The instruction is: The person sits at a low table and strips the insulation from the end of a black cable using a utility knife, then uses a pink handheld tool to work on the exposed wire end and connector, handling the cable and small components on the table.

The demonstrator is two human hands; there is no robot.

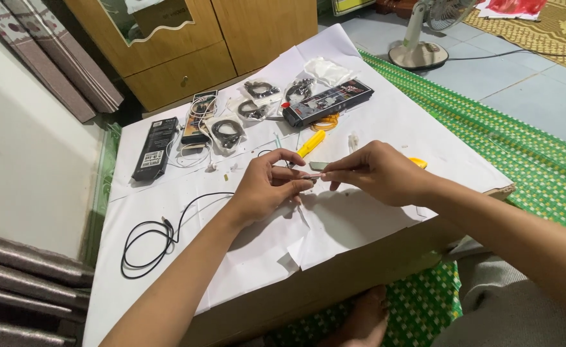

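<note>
Small grey connector piece (pixel 317 166), pinched between the fingertips of both hands, sits above the middle of the white paper sheet (pixel 360 225) that covers the low cardboard-sided table; it is too small to tell its exact shape.

At the far left of the sheet, a thin black cable (pixel 143 247) lies in a loose loop, one end trailing toward the left hand. Above it, near the table's back edge, lies a long black cardboard box (pixel 155 148), and just beside that a flat printed package with white earphone wire (pixel 197 119) draped over it. Next come several clear plastic bags holding coiled black cables (pixel 227 132), spread toward the centre.

The left hand (pixel 267 186) is closed around the small piece, thumb and forefinger curled over it, with the other fingers tucked beneath. A yellow-handled utility knife (pixel 311 143) lies just behind the hands, pointing toward a second long black box with a red end (pixel 328 103), which rests on a coil of orange wire (pixel 325 122).

The right hand (pixel 376 172) meets the left, its fingertips gripping the other end of the same piece. A small yellow object (pixel 417 162) peeks out behind its knuckles. Farther right, a green woven mat (pixel 520 154) covers the floor, and a white standing fan base (pixel 417 54) sits on grey tiles beyond.
</note>
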